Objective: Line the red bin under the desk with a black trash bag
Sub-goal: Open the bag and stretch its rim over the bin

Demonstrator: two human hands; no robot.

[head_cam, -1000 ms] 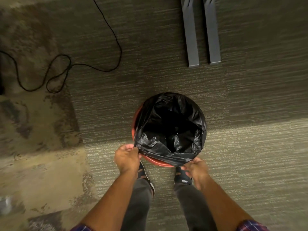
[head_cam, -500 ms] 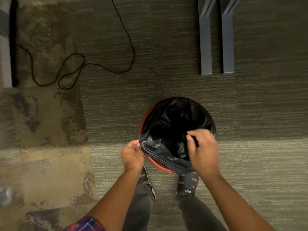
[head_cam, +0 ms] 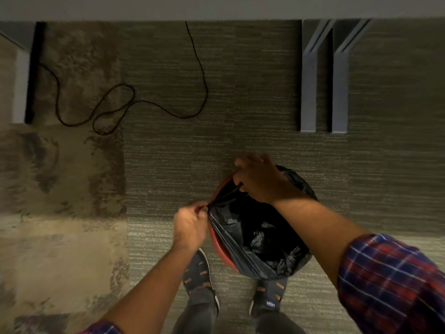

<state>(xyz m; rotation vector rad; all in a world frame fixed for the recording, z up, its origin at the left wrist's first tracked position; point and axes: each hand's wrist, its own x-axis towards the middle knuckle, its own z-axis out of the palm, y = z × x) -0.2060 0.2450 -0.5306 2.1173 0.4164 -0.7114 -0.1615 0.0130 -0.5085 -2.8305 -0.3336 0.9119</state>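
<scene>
The red bin (head_cam: 215, 239) stands on the carpet between my feet and the desk, with only its left rim showing. A black trash bag (head_cam: 262, 239) sits inside it, its mouth draped over the near and right rim. My left hand (head_cam: 190, 227) pinches the bag's edge at the bin's left rim. My right hand (head_cam: 257, 180) reaches across the bin and grips the bag's edge at the far left rim. The stretch of bag between both hands is pulled taut.
Two grey metal desk legs (head_cam: 323, 92) lie on the floor beyond the bin, and the desk edge (head_cam: 216, 7) runs along the top. A black cable (head_cam: 115, 102) loops over the carpet at left. My two shoes (head_cam: 199, 271) stand just below the bin.
My right hand moved from the near right rim across the bin's mouth to its far left rim, taking the bag's edge. My left hand kept its pinch on the left.
</scene>
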